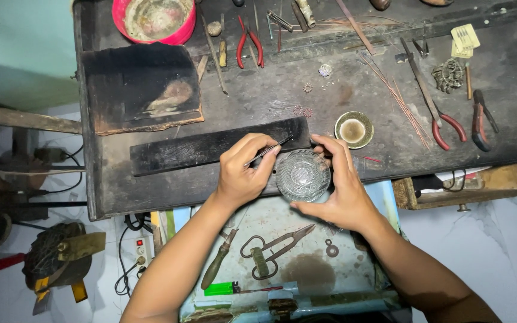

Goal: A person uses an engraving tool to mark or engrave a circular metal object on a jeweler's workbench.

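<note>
At centre of frame, working over a round cut-glass dish [303, 175] at the near edge of a dark, worn workbench [510, 72].
Cupping the dish from three o'clock with right hand [341, 191], fingers curling around its rim and grasping it; pinching slim metal tweezers [268, 151] in left hand [243, 173] at nine o'clock, tips pointing toward one o'clock above the dish. Lying just beyond at twelve o'clock, a long black slab [210, 146]; sitting at two o'clock, a small brass bowl [353, 130]; resting toward six o'clock on a pale blue tray [354, 275], grey shears [273, 246].
</note>
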